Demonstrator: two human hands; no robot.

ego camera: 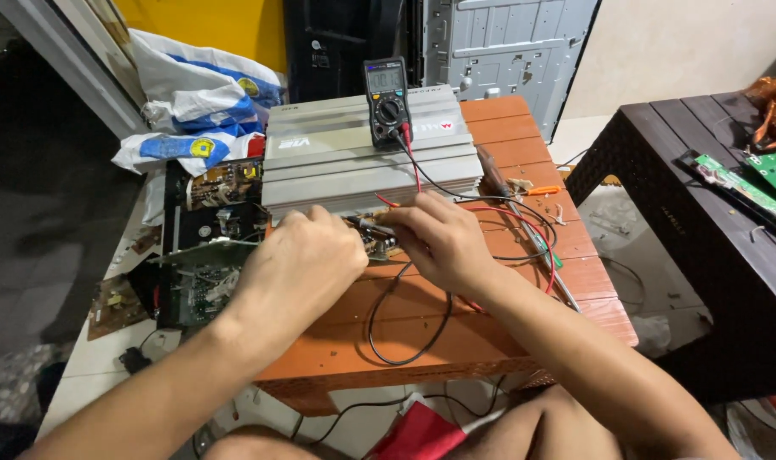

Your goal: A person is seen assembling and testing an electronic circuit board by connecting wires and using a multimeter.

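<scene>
Left hand (298, 264) and right hand (435, 238) both pinched on small brown circuit board (377, 241), front of ribbed grey metal amplifier case (366, 153), orange slatted worktop (507, 324). Board prob. light, stiff, fragile; hold by edges, not components.

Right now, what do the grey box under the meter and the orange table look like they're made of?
Grey box: looks like metal, probably aluminium; matte silver finish with long ridged fins along its top. Orange table: looks like moulded plastic imitating wooden slats; uniform colour, dull sheen, dusty. Both hands, left hand and right hand, work at the box's front edge.
</scene>
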